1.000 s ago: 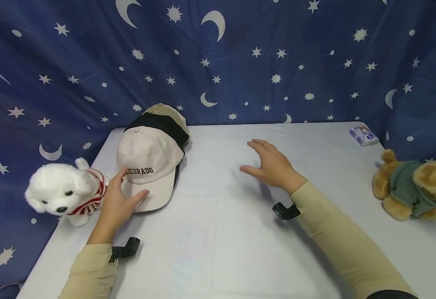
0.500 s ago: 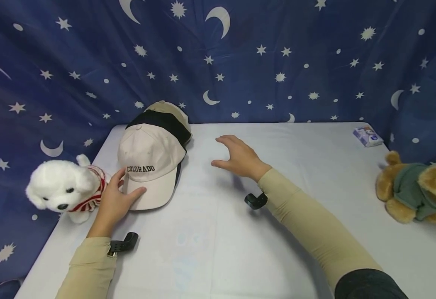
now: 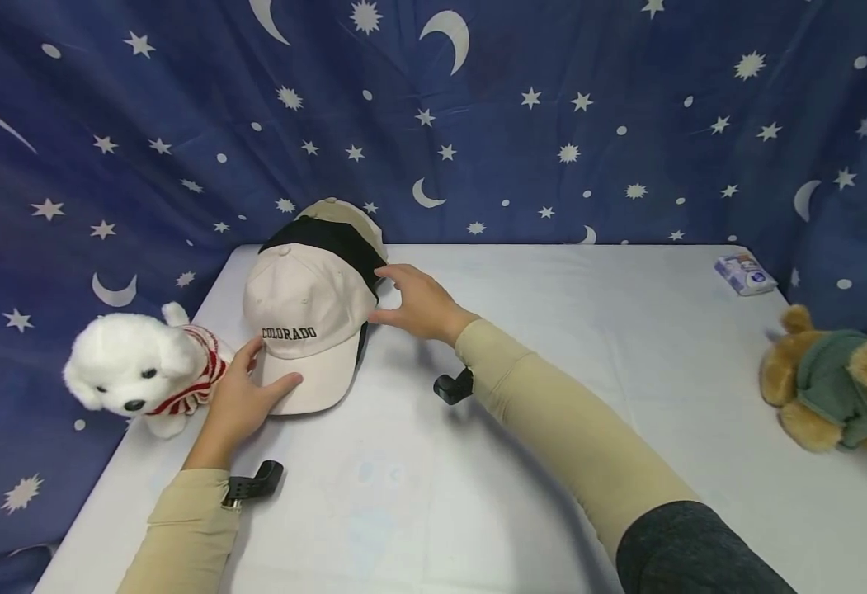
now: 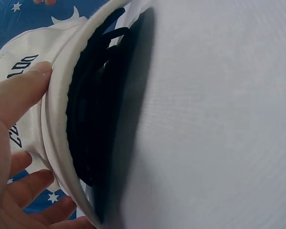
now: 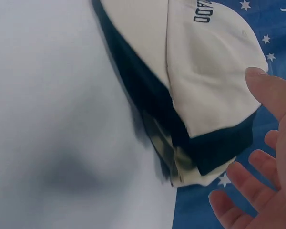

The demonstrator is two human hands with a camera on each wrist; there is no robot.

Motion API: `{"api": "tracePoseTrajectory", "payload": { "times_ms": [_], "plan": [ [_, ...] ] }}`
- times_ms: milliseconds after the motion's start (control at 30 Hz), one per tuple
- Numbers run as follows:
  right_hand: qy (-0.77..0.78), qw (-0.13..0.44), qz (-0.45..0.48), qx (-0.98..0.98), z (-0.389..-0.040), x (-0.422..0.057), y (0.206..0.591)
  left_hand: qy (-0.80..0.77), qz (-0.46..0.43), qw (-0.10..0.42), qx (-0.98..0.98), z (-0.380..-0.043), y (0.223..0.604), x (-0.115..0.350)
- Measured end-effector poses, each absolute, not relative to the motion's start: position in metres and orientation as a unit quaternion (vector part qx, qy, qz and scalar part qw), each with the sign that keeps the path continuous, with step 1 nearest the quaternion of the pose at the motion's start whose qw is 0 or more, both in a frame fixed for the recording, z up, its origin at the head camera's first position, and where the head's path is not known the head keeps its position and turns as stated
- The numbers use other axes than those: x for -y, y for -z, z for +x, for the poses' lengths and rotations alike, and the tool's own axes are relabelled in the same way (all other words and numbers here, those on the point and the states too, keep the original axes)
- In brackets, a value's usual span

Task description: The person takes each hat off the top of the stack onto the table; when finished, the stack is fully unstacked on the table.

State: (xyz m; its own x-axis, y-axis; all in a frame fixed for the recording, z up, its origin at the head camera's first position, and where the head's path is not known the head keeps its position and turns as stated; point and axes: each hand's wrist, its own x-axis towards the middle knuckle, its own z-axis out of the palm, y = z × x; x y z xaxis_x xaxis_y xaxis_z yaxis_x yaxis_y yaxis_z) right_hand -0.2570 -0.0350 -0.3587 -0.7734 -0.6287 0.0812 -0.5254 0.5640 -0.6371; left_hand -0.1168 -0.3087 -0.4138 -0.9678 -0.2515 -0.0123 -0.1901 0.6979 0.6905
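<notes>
Three nested baseball caps lie on the white table at its left: a cream cap (image 3: 303, 293) lettered COLORADO in front, a black cap (image 3: 332, 238) behind it, and a khaki cap (image 3: 349, 217) at the back. My left hand (image 3: 242, 406) is at the left side of the cream brim, thumb and fingers spread. In the left wrist view its thumb (image 4: 24, 93) lies at the brim (image 4: 62, 95). At the caps' right side is my right hand (image 3: 427, 309), its thumb and fingers apart. The right wrist view shows that hand's fingers (image 5: 250, 186) beside the stack, gripping nothing.
A white plush dog (image 3: 132, 363) in a striped shirt sits left of my left hand. At the far right are a brown plush toy (image 3: 826, 388) in green and a small purple packet (image 3: 745, 274). A starry blue curtain (image 3: 515, 124) hangs behind the white table (image 3: 522, 536).
My right hand has moved left across the table to the right side of the caps. The left hand stays by the cream brim. The caps stay in place as the head view shifts slightly.
</notes>
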Motion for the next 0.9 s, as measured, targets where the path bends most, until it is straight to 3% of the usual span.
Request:
{"api": "tracePoseTrajectory", "payload": {
  "times_ms": [667,900],
  "plan": [
    [0.378,0.12,-0.309,-0.865,-0.262,0.078,0.354,0.381,0.082,0.06,0.919,-0.119,0.424,0.308],
    [0.397,0.087,-0.313,-0.858,-0.263,0.082,0.354,0.383,0.087,0.05,0.918,-0.12,0.424,0.309]
  ]
}}
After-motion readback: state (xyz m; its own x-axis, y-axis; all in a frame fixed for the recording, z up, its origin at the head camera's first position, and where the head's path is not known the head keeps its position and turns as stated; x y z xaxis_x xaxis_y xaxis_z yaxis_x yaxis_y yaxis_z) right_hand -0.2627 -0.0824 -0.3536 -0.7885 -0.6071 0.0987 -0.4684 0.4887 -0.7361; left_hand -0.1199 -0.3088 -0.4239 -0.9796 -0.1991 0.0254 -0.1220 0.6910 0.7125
